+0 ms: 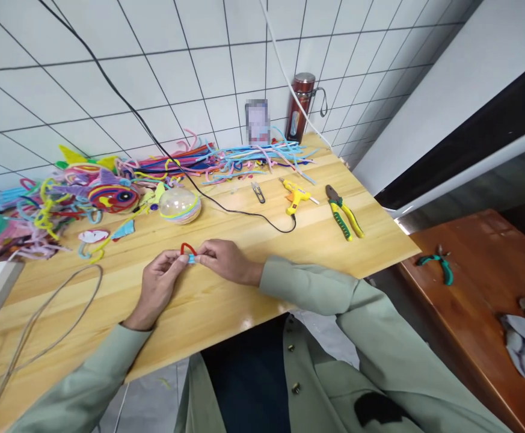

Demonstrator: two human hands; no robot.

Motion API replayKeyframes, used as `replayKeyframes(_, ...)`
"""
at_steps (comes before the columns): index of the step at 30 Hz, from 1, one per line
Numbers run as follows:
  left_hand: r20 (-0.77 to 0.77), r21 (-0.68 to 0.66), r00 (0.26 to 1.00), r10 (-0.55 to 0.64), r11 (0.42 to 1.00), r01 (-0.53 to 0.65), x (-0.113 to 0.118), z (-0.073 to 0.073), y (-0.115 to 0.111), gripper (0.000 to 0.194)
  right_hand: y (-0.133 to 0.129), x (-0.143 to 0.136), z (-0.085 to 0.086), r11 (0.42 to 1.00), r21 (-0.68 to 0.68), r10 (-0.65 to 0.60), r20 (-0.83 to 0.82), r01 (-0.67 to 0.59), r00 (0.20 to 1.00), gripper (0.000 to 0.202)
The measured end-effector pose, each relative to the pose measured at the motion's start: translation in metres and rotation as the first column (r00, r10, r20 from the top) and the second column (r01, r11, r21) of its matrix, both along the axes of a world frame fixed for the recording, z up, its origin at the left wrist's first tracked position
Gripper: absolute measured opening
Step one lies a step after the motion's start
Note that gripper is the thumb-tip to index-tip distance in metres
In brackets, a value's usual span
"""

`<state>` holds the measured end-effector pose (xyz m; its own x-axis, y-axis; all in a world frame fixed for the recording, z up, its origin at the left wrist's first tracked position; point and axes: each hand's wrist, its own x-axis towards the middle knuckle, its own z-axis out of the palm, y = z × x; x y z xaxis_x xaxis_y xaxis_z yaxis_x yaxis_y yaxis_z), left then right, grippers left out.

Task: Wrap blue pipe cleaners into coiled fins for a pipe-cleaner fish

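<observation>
Just above the wooden table (226, 288), my left hand (160, 282) and my right hand (226, 260) meet at a small craft piece. It has a bent red fuzzy stem (188, 245) standing up as a loop over a short light blue part (192, 259). The fingers of my left hand pinch its left end; those of my right hand pinch its right end. A clear ball (180, 205) with pastel stems round its lower half lies beyond my hands. Left of it is a striped fish-like piece (113, 195) with a dark blue eye.
Behind lie many coloured stems (253, 159), a phone (257, 122) and a red flask (300, 107). Snips (258, 192), a yellow glue gun (296, 197) with a black cord and pliers (343, 212) lie to the right. A grey cable (59, 337) loops at the left.
</observation>
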<state>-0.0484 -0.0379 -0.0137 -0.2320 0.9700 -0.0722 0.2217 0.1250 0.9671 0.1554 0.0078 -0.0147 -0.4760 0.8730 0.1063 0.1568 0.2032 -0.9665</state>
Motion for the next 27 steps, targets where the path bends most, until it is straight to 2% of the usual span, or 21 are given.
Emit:
replayKeyframes(13, 0.000, -0.029, 1.000, 0.000, 1.000, 0.000, 0.0001, 0.0018, 0.0011, 0.050, 0.0020, 0.0005, -0.0008, 0.997, 0.066, 0.033, 0.013, -0.033, 0.999, 0.018)
replayKeyframes(20, 0.051, -0.022, 0.998, 0.023, 1.000, -0.021, -0.0003, -0.0002, -0.0020, 0.054, 0.0005, -0.0007, -0.0076, 1.000, 0.020, 0.013, -0.006, -0.013, 1.000, 0.005)
replayKeyframes(23, 0.081, -0.033, 0.997, -0.007, 0.999, 0.010, -0.0025, -0.0017, -0.0031, 0.055, 0.0003, 0.0007, -0.0066, 1.000, 0.025, -0.004, 0.037, 0.003, 0.999, 0.010)
replayKeyframes(27, 0.140, -0.046, 0.988, -0.057, 0.997, 0.064, -0.0055, -0.0037, -0.0004, 0.053, 0.0001, 0.0043, -0.0021, 1.000, 0.012, -0.022, 0.014, 0.022, 1.000, 0.018)
